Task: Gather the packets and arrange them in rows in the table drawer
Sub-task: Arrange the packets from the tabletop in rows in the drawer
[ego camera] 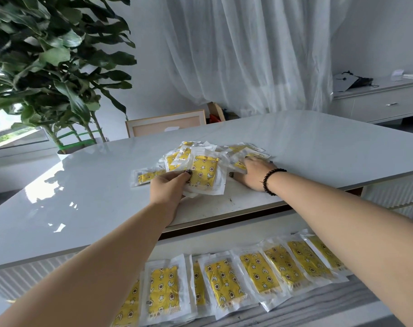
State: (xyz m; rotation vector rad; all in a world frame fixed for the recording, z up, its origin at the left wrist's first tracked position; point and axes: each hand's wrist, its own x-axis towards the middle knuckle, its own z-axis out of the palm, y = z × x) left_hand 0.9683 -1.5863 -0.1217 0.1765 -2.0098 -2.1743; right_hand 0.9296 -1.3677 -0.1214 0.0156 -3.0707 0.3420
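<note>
Room: white walls, sheer curtain (248, 55) behind the far edge of the table, a large leafy potted plant (47, 67) off the far left corner, a low sideboard (377, 102) to the far right.
Table: glossy pale table (83, 197), its near edge running across the middle of the view, with the drawer pulled out below it.
Table drawer: open drawer (224, 239) under the near edge; one row of packets (224, 282) lies across it, each overlapping its neighbour, yellow star-and-moon print facing up.
Loose pile: a heap of packets (208, 159) still sits on the table a little back from the near edge, jumbled and overlapping.
Left hand: left hand (170, 187) grips a small stack from the pile, thumb on top of the uppermost packet, fingers curled beneath.
Right hand: right hand (255, 173), a dark bead bracelet (271, 180) at the wrist, presses flat on the right side of the pile with fingers spread and straight.
Stage, as a judgement: gathering continues; much of the pile remains to be rowed.
Risk: the wrappers look slick, so the held stack may fan out and slip when lifted.
Risk: raking with the flat hand could push packets off the near edge onto the finished row and knock it askew.
</note>
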